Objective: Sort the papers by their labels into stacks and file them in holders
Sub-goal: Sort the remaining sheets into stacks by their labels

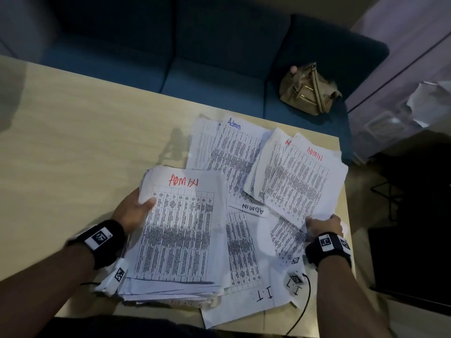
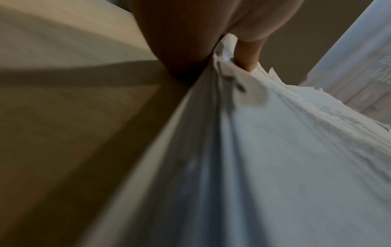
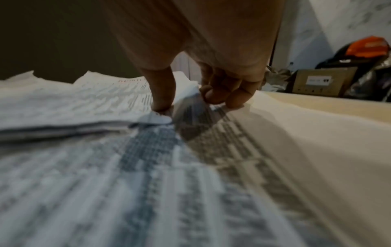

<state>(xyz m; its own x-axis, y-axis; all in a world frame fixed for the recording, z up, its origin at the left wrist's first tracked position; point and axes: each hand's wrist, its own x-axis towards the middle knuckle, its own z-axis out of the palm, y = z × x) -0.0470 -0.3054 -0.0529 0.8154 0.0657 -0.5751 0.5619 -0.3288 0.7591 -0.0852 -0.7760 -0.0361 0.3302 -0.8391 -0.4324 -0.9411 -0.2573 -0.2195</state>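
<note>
A thick stack of printed sheets (image 1: 180, 230), topped by one marked ADMIN in red, lies at the table's near side. My left hand (image 1: 135, 211) grips its left edge, thumb on top; the left wrist view shows the thumb (image 2: 247, 55) pressing the stack (image 2: 275, 150). My right hand (image 1: 322, 225) pinches the near corner of a smaller pile (image 1: 295, 176) with a red ADMIN label; in the right wrist view the fingertips (image 3: 220, 97) lift a corner of that pile (image 3: 74, 103). More ADMIN sheets (image 1: 231, 147) fan out behind. A sheet marked I.T. (image 1: 263, 296) lies underneath, upside down.
The wooden table (image 1: 85, 142) has bare room on its left half. A blue sofa (image 1: 207, 69) with a tan handbag (image 1: 310, 89) stands behind. To the right are dark furniture, a cardboard box (image 3: 321, 81) and an orange item (image 3: 368, 46). A black cable (image 1: 305, 303) trails off the near edge.
</note>
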